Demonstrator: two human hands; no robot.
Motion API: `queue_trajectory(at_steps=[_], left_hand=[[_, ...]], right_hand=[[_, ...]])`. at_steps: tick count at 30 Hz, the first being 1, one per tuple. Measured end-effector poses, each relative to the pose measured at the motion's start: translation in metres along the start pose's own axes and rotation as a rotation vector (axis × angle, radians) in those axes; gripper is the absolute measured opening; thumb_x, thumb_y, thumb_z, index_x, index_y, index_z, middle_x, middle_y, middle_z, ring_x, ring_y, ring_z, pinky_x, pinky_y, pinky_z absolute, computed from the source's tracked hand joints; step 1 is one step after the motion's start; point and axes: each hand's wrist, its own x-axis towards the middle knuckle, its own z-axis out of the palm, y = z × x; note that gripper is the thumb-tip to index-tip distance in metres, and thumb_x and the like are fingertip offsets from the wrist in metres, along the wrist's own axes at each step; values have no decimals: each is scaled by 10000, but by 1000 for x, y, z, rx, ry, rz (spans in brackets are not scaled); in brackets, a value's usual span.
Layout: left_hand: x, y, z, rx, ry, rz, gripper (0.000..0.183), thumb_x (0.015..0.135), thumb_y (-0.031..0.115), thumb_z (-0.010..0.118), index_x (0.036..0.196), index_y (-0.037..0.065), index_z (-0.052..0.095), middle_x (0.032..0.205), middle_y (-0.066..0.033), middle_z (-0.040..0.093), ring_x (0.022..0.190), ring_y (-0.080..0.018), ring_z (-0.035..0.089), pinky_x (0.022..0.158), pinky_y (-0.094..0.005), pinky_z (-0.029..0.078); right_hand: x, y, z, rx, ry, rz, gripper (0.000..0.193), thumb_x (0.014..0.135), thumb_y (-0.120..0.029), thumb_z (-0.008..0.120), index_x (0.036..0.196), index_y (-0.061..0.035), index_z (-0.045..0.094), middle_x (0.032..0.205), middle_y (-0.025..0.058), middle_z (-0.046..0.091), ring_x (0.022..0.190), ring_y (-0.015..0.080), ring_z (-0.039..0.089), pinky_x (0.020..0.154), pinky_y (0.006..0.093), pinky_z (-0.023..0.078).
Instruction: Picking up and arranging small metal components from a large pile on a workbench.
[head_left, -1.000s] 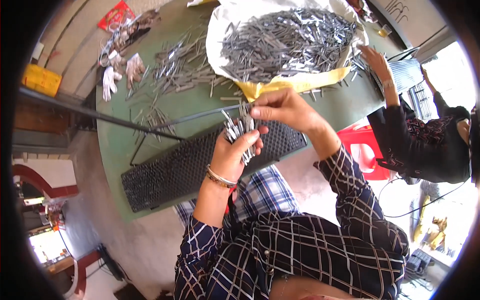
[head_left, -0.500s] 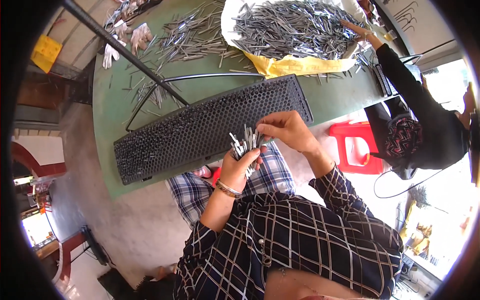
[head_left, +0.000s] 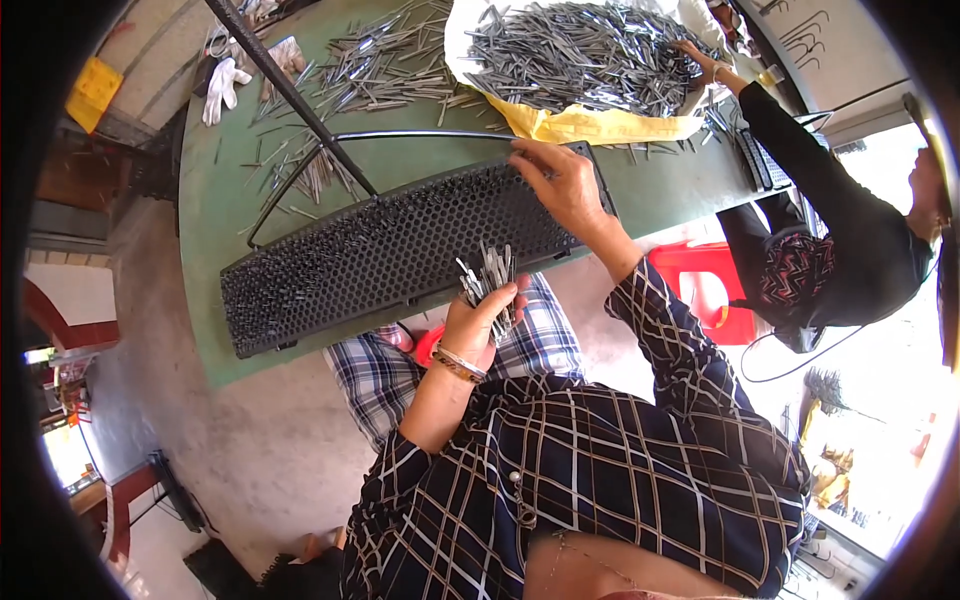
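My left hand (head_left: 470,328) is closed round a bundle of thin grey metal strips (head_left: 492,268), which fan upward out of the fist in front of my lap. Over the right part of a long black rack (head_left: 405,262) full of round holes is my right hand (head_left: 572,190). Its thumb and fingers are bent together at the rack's far edge; whatever is between them is too small to make out. Many holes at the rack's left end and along its far side have strips standing in them. Holes in the near middle look bare.
A black metal frame (head_left: 300,105) rises from the rack's far side. Behind lie loose strips (head_left: 395,75) and a white-and-yellow sack (head_left: 600,125) heaped with more. White gloves (head_left: 225,90) lie far left. At right, a co-worker in black (head_left: 850,220) reaches into the heap, near a red stool (head_left: 705,290).
My right hand has left the bundle in my left hand and moved up and away, over the rack's far right part. The left hand stays nearly in place, still holding the strips.
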Motion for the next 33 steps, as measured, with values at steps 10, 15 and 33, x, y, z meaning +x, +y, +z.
queue_trajectory(at_steps=[10, 15, 33], left_hand=[[2, -8, -8, -35, -47, 3, 199, 825, 81, 604, 1012, 14, 592, 933, -88, 657, 741, -119, 609, 655, -255, 511], [0, -7, -6, -42, -17, 29, 185, 817, 52, 606, 995, 3, 599, 915, -98, 655, 754, -148, 614, 651, -271, 508], [5, -11, 0, -20, -62, 70, 211, 827, 51, 590, 1036, 17, 590, 950, -103, 648, 774, -148, 616, 658, -275, 513]], right_hand=[[-7, 12, 3, -170, -37, -237, 194, 798, -118, 653, 972, -33, 652, 895, 118, 631, 715, 276, 611, 654, 344, 487], [-11, 7, 1, -307, -30, -389, 202, 791, -130, 673, 974, -47, 665, 971, 100, 586, 682, 252, 610, 634, 319, 487], [-11, -5, -21, 269, 8, 417, 212, 830, -155, 668, 959, 14, 668, 727, 22, 645, 610, 52, 538, 549, 211, 440]])
